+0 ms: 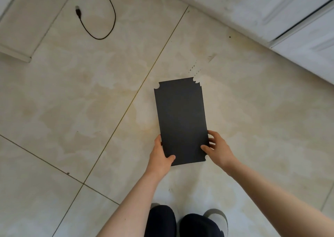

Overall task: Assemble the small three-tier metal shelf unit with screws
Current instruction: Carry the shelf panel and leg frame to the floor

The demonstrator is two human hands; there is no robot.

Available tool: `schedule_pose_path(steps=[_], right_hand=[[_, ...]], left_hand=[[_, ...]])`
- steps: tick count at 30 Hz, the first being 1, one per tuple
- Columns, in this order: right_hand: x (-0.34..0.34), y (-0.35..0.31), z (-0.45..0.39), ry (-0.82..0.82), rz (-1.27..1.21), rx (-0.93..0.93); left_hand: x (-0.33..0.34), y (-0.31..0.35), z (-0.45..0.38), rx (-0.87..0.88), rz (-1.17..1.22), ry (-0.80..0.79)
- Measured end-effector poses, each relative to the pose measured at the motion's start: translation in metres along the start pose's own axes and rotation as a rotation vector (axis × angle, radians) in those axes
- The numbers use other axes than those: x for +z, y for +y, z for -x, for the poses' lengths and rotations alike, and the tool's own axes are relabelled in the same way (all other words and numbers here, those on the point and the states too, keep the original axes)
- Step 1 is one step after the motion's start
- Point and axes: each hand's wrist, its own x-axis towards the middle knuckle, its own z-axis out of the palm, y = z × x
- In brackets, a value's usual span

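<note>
A person standing on a cream marble-look tiled floor (90, 101) holds a flat black shelf panel (180, 121) above it. A black cable (101, 19) lies far left of the panel. The left hand (160, 155) and right hand (216, 148) grip the panel's near end, fingers clamped around its edges. White cabinet doors (289, 19) stand to the panel's right.

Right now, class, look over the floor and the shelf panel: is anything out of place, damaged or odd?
One thing: a loose black cable with a bare plug lies looped on the floor tiles, far from the work. The black shelf panel, held in the left hand and right hand, looks flat and unmarked.
</note>
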Motion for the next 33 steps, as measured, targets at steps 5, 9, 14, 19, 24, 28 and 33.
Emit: schedule_pose_path(steps=[5, 9, 14, 19, 24, 28, 33], right_hand=[[-0.002, -0.004, 0.010, 0.038, 0.069, 0.052], [-0.013, -0.018, 0.036, 0.067, 0.126, 0.057], [-0.030, -0.050, 0.084, 0.070, 0.184, -0.005], [-0.049, -0.096, 0.147, 0.049, 0.278, -0.111], [-0.055, -0.153, 0.224, -0.040, 0.374, -0.273], [-0.060, -0.198, 0.299, -0.131, 0.376, -0.416], [-0.071, -0.247, 0.400, -0.165, 0.375, -0.517]], left_hand=[[-0.006, 0.005, 0.010, -0.057, -0.069, -0.006], [-0.015, 0.019, 0.036, -0.077, -0.118, 0.027], [-0.034, 0.050, 0.087, -0.032, -0.103, 0.073], [-0.059, 0.087, 0.156, 0.044, -0.061, 0.172], [-0.088, 0.126, 0.238, 0.121, 0.060, 0.291], [-0.112, 0.158, 0.315, 0.220, 0.139, 0.384], [-0.143, 0.184, 0.435, 0.295, 0.245, 0.532]])
